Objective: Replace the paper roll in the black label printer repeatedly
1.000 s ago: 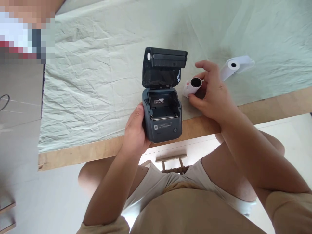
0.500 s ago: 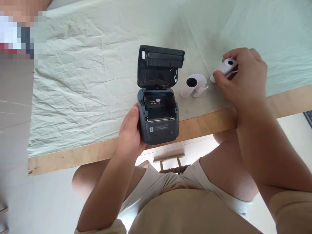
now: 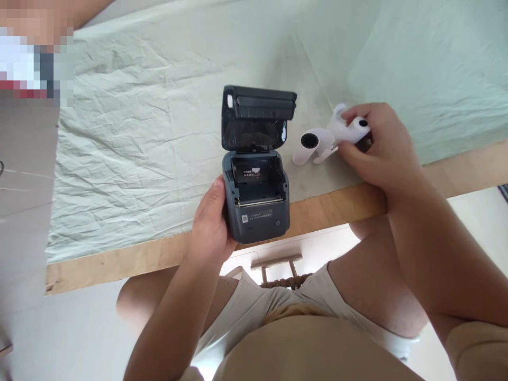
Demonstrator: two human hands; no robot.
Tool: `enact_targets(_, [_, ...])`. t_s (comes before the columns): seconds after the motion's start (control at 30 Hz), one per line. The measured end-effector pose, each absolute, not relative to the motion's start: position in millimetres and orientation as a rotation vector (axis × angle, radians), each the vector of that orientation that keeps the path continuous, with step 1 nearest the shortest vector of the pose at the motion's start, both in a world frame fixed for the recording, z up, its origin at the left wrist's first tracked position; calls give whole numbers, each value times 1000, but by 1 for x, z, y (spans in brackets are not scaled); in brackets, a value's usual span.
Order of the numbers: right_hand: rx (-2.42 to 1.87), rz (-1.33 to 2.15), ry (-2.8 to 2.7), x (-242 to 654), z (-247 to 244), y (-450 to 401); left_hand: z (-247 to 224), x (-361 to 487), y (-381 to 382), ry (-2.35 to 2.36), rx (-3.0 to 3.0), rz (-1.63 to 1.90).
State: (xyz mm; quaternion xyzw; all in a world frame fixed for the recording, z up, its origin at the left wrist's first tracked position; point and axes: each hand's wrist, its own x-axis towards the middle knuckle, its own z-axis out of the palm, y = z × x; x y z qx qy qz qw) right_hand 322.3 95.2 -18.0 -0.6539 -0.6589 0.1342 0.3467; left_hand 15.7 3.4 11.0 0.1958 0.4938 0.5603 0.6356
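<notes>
A dark grey label printer (image 3: 260, 219) is gripped from its left side by my left hand (image 3: 212, 219), at the table's front edge. Its black lid (image 3: 257, 119) stands raised, and the compartment inside shows no roll. To its right a white paper roll (image 3: 305, 151) with a dark core lies on the cloth, a loose curled piece trailing from it. My right hand (image 3: 381, 140) is closed round a second, slimmer white roll (image 3: 353, 130), thumb in front and fingers behind. Its loose white end touches or overlaps the first roll's curled piece.
A wrinkled pale green cloth (image 3: 130, 132) covers the table, whose bare wooden edge (image 3: 119, 264) runs along the front. Part of another person (image 3: 35, 26), blurred out, is at the top left. My legs are under the edge, with a wooden stool (image 3: 278, 262) between them.
My right hand has moved left and slightly down with the slim roll, close to the other roll. My left hand still holds the open printer, which sits slightly lower in view.
</notes>
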Motion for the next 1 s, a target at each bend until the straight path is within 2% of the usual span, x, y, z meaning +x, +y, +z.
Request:
enact_targets(0.47, [-1702,453,-1668,319,-4,84,17,17,3,1091,451,1296])
enact_targets(0.63, [-1926,337,-1703,312,3,83,16,17,4,1102,456,1281])
enact_targets(0.8, [-1813,442,-1635,311,2,83,14,16,4,1107,473,1283])
enact_targets(1.0, [-1926,366,-1694,323,0,92,11,16,4,1094,474,1285])
